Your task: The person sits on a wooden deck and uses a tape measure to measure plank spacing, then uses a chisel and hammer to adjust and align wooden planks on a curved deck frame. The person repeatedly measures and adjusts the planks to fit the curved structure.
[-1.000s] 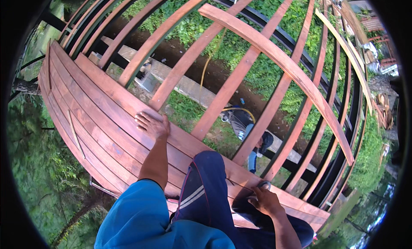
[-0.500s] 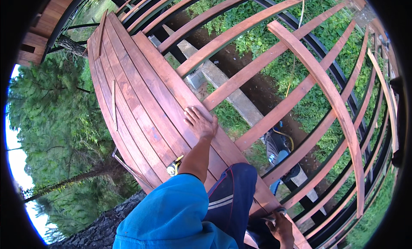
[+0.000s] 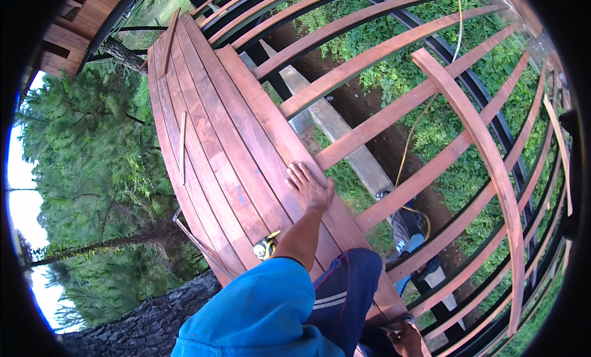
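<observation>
My left hand (image 3: pixel 309 188) presses flat on the outermost reddish deck board (image 3: pixel 277 132), fingers spread, thumb near its free edge. Low in the picture, my right hand (image 3: pixel 406 340) is by the near end of that board, close to my bent knee. Its fingers curl around a small dark thing that I cannot make out. A yellow and black tape measure (image 3: pixel 265 247) lies on the boards beside my left forearm.
Bare wooden joists (image 3: pixel 381 126) with open gaps run right. A loose curved-looking plank (image 3: pixel 477 132) lies across them. Below, another person (image 3: pixel 407 231) is partly visible near a yellow hose (image 3: pixel 409 141). Thin wood strips (image 3: pixel 183 148) lie on the deck; a tree trunk (image 3: pixel 148 311) stands lower left.
The whole view has shifted, so the deck sits farther right. My left hand stays flat on the board. My right hand appears slightly lower in the picture. The person below has shifted a little.
</observation>
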A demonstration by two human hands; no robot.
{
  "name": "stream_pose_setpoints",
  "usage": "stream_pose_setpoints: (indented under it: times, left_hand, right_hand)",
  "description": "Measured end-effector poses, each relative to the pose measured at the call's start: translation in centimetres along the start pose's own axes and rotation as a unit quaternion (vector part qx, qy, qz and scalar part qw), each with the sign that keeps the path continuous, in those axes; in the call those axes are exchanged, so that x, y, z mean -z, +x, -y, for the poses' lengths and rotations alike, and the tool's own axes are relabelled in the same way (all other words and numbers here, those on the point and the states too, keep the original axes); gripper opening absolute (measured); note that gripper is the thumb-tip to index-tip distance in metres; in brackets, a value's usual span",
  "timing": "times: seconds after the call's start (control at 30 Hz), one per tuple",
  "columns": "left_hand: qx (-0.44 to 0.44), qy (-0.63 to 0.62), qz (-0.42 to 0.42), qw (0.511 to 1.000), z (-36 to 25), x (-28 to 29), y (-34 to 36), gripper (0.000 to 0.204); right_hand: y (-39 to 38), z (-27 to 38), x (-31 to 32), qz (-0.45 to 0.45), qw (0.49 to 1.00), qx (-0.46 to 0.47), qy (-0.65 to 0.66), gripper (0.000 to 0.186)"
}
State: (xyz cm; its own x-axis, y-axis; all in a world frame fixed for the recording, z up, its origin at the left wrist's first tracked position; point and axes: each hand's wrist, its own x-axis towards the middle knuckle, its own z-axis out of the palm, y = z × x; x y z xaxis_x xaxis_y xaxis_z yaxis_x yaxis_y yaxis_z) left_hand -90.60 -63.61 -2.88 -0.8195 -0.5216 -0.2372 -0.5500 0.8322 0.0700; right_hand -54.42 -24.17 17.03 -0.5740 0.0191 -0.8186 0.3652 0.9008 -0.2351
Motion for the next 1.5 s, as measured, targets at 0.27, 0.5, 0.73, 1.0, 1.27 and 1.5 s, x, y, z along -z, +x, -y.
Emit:
stream_pose_setpoints:
  times: [0.27, 0.5, 0.73, 1.0, 1.27, 1.5]
  left_hand:
    - [-0.031, 0.008, -0.054, 0.998, 0.6, -2.6, 0.4, 0.122]
    - [-0.031, 0.019, -0.061, 0.997, 0.9, -3.5, 0.7, 0.121]
    - [-0.026, 0.001, -0.031, 0.999, 0.6, -2.0, 0.5, 0.123]
    - [-0.029, -0.024, -0.023, 0.999, 0.8, -1.4, 0.4, 0.121]
    - [-0.035, -0.035, -0.030, 0.998, 1.1, -1.6, 0.3, 0.119]
    - [-0.052, -0.054, -0.039, 0.996, 1.5, -1.9, 0.1, 0.116]
  right_hand:
    - [0.9, 1.3, 0.4, 0.039, 0.999, -0.014, -0.002, 0.058]
    - [2.3, 1.0, -1.0, -0.043, 0.999, 0.005, 0.019, 0.085]
    - [9.6, 3.5, -8.6, -0.106, 0.993, 0.000, 0.043, 0.083]
    - [14.6, 5.0, -14.1, -0.056, 0.996, -0.048, -0.040, 0.029]
    - [11.7, 10.2, -8.5, -0.152, 0.973, 0.044, -0.167, 0.025]
    - [13.2, 18.1, -2.5, -0.221, 0.952, 0.093, 0.189, 0.012]
